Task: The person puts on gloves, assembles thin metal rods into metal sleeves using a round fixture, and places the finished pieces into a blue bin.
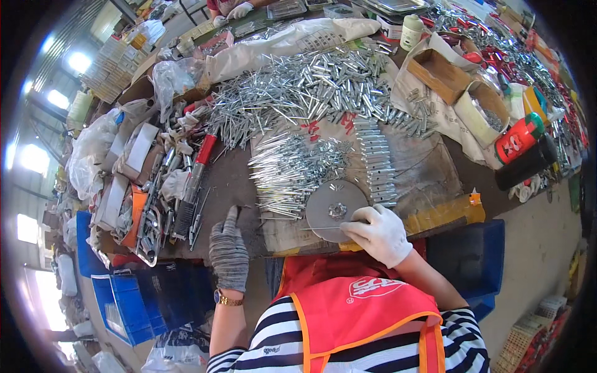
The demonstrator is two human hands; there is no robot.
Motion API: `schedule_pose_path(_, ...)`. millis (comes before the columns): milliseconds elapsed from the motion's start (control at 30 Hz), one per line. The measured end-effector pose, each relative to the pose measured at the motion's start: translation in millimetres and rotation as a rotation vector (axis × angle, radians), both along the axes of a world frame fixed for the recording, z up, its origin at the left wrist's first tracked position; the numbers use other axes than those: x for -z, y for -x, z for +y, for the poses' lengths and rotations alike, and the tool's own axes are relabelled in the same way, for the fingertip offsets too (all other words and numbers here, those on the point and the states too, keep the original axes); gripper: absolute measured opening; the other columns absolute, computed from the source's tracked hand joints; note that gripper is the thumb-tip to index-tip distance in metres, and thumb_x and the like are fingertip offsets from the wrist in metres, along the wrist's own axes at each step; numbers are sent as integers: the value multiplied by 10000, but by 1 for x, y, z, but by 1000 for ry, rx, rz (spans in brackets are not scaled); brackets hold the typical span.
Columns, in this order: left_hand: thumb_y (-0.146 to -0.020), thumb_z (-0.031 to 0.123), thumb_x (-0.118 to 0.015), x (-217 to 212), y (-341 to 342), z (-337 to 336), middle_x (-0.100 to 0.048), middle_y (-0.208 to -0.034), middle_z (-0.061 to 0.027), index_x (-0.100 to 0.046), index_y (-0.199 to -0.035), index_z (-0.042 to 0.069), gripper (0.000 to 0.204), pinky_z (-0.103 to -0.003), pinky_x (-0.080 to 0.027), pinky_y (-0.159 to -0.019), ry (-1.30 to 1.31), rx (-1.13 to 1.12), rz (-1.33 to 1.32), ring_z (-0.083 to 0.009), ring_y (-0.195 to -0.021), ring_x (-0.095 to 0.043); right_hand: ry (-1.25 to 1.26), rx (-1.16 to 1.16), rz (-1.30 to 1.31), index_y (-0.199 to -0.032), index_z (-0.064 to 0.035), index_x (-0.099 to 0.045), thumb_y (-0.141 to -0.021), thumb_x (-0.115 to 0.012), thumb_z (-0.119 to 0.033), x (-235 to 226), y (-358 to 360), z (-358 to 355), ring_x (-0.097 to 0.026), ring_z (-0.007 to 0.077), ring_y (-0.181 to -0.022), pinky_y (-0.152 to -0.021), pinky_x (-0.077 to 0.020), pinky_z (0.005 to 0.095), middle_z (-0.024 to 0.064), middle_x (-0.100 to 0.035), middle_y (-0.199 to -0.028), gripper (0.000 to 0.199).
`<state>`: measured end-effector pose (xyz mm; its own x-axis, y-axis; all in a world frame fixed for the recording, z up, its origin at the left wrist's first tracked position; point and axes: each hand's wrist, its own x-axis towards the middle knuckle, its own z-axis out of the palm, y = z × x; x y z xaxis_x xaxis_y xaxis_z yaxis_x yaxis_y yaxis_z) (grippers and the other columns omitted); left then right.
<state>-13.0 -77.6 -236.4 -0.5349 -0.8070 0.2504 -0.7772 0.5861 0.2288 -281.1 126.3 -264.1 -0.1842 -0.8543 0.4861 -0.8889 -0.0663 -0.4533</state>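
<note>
My right hand (pixel 379 237), in a white glove, is closed in a pinch on a thin metal rod (pixel 317 229). The rod points left across the near part of a round grey disc (pixel 318 202), which has small metal pieces at its middle. My left hand (pixel 229 253), in a grey striped glove, lies at the table edge with a finger stretched out and nothing visible in it. Beyond the disc is a pile of thin metal rods (pixel 273 177). A column of short metal tubes (pixel 378 163) lies beside it, above my right hand.
A large heap of metal tubes and rods (pixel 311 84) covers the far table. Tools, including a red-handled wire brush (pixel 198 177), crowd the left. At the right are a cardboard box (pixel 444 78) and a red can (pixel 519 138). Blue bins (pixel 469 255) stand below the table edge.
</note>
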Motion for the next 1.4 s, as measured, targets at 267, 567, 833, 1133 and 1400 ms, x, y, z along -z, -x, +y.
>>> schedule_pose_path(267, -902, 115, -654, 20, -11, -14, -647, -1113, -130, -694, -1283, 168, 386, -468, -483, -917, 282, 62, -82, -336, -1031, -614, -141, -20, 94, -877, -163, -701, -779, -771, -217, -12, -3, -19, -627, 256, -859, -657, -553, 386, 33, -587, -921, 132)
schedule_pose_path(567, -848, 159, -639, 19, 51, 10, -680, -983, -109, -719, -995, 127, 171, -465, -496, -817, 52, 474, -90, -319, -911, -630, -190, 181, -47, -951, -121, -638, -789, -747, -183, -20, 11, 16, -677, 310, -878, -706, -582, 426, 103, -626, -991, 205)
schedule_pose_path(833, -935, 94, -663, 50, 34, 8, -660, -1090, -142, -638, -1129, 69, 198, -462, -505, -952, -62, 526, 109, -347, -1018, -645, -22, 1137, -193, -1060, -46, -642, -884, -726, -132, 22, 99, 198, -691, 340, -917, -807, -549, 411, 168, -688, -982, 213)
schedule_pose_path(1133, -1003, 85, -632, 90, 23, 11, -662, -1075, -127, -635, -1146, 28, 155, -407, -494, -951, 56, 515, 337, -278, -1014, -632, -956, 1207, -601, -1089, -13, -701, -855, -714, -255, 214, 76, 320, -682, 433, -1044, -902, -542, 493, 267, -713, -1070, 337)
schedule_pose_path(1400, -1003, 77, -636, 88, 24, 13, -671, -1098, -126, -641, -1170, 12, 179, -386, -507, -955, -38, 430, 310, -254, -1031, -636, -1412, 744, -607, -1062, -34, -785, -898, -625, -213, 295, 49, 309, -698, 369, -1119, -929, -565, 446, 234, -719, -1166, 291)
